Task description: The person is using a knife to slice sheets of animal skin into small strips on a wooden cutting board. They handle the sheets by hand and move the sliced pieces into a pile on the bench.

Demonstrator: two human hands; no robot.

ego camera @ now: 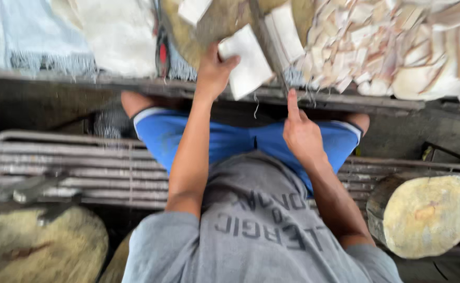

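Looking down past a grey shirt and blue shorts [209,137], and the view is blurred, so fine detail is lost. Left hand [215,71] is clamped on a flat white slab [248,62], thumb over its near corner, fingers tucked behind where they cannot be seen. That slab sits at the near edge of the desk [135,84], its long axis running from upper left to lower right, the lower end poking out over the edge towards the lap. What the slab is made of is hard to tell. Right hand [301,131] hovers just below the desk edge, index finger straight up, the other fingers curled in; it grips nothing that shows. A dark narrow bar [265,39] stands between the slab and a second white stack [287,31], its top cut off by the frame. Right of that, a heap of pale cut pieces [398,42] spills across the desk, running out of view. Pale cloths [83,31] lie on the left. A round wooden block [429,215] stands at lower right, another [36,246] at lower left, half cut off. Slatted bench [83,167] beneath the legs.
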